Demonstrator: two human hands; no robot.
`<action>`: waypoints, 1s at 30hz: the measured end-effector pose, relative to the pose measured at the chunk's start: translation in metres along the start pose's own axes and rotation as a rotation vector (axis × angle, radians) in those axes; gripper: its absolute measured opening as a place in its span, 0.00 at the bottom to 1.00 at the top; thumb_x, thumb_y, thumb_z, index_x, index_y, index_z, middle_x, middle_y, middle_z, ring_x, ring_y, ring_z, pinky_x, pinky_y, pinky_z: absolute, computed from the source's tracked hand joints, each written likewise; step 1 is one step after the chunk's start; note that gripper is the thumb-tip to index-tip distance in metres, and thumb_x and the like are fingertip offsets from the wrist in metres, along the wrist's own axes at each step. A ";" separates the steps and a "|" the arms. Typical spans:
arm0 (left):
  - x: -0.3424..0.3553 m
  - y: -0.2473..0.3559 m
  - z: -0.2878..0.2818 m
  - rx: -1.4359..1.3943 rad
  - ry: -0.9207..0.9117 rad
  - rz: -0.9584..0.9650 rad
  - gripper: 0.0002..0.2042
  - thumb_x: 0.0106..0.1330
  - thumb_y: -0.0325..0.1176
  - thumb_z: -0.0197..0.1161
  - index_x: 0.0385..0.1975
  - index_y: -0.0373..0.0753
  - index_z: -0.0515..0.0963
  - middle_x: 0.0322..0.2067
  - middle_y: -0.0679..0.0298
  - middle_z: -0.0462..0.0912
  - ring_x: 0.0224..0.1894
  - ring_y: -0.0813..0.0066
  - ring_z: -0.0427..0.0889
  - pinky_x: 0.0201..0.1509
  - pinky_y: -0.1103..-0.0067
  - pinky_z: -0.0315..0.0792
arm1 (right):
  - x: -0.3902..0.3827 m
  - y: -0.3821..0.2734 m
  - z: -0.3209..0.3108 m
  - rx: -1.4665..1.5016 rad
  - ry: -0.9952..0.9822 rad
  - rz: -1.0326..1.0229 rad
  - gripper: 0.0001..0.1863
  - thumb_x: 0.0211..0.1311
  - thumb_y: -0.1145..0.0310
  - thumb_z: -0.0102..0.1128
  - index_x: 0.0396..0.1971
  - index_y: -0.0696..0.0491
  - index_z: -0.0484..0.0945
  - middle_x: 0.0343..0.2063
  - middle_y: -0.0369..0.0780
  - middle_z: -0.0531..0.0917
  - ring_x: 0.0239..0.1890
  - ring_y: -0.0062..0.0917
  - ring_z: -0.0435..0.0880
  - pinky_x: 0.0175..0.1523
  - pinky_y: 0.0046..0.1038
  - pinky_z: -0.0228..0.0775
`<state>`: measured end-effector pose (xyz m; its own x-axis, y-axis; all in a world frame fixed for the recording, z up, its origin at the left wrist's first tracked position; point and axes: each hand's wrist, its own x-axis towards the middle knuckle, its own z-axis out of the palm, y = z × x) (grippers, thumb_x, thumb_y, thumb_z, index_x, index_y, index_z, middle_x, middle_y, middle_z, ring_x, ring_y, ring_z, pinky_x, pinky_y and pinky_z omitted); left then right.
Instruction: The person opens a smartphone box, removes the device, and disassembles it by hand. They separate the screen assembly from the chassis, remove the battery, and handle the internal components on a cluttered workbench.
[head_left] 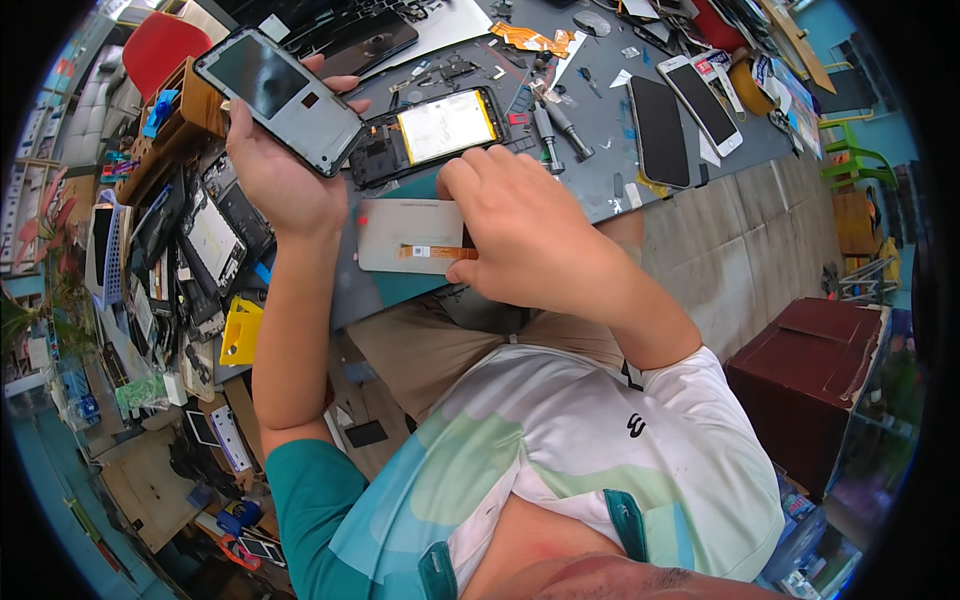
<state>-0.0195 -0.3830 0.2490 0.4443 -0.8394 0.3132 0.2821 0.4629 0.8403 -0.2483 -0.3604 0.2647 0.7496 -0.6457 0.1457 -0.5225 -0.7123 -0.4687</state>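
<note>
In my left hand (285, 180), raised at the left, is a phone frame (335, 128) with a dark rim, a grey plate and a small square cutout. My fingers wrap round its edges and it is tilted. A thin phone screen panel (385, 228), its silvery back up, is pinched at its right end by my right hand (520, 225). An orange flex cable (430, 252) lies along that back. Just beyond my right hand, an opened phone body (380, 150) with a white, yellow-edged battery (447, 125) rests on the grey table.
Two screwdrivers (560, 125) and small parts lie past the opened phone. Farther right are a dark phone (658, 130) and a white-framed phone (702, 105). Dismantled phone parts (210, 240) crowd the left, beside a yellow piece (240, 330). A dark red box (805, 360) stands right.
</note>
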 end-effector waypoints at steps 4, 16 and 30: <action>0.001 0.003 0.001 0.000 0.016 0.011 0.31 0.84 0.54 0.35 0.68 0.35 0.71 0.59 0.43 0.82 0.52 0.47 0.87 0.54 0.51 0.83 | -0.003 0.002 0.009 0.083 0.077 -0.060 0.28 0.50 0.69 0.81 0.51 0.57 0.77 0.41 0.46 0.84 0.49 0.46 0.83 0.54 0.44 0.72; 0.011 0.025 -0.009 -0.054 0.116 0.092 0.32 0.83 0.53 0.33 0.73 0.36 0.67 0.58 0.41 0.81 0.52 0.44 0.86 0.56 0.48 0.82 | -0.015 0.022 -0.016 0.459 -0.005 0.088 0.15 0.71 0.72 0.68 0.55 0.55 0.80 0.52 0.46 0.89 0.42 0.37 0.92 0.46 0.34 0.80; -0.015 0.000 0.013 -0.056 -0.235 -0.170 0.30 0.87 0.54 0.39 0.71 0.34 0.68 0.65 0.43 0.78 0.63 0.50 0.83 0.66 0.51 0.82 | -0.026 0.069 -0.034 1.086 0.431 0.204 0.30 0.86 0.53 0.52 0.78 0.55 0.68 0.58 0.40 0.83 0.56 0.21 0.78 0.62 0.26 0.70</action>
<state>-0.0376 -0.3744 0.2502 0.1794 -0.9462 0.2694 0.3851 0.3196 0.8658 -0.3171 -0.4021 0.2580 0.3849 -0.9077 0.1670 0.1581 -0.1134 -0.9809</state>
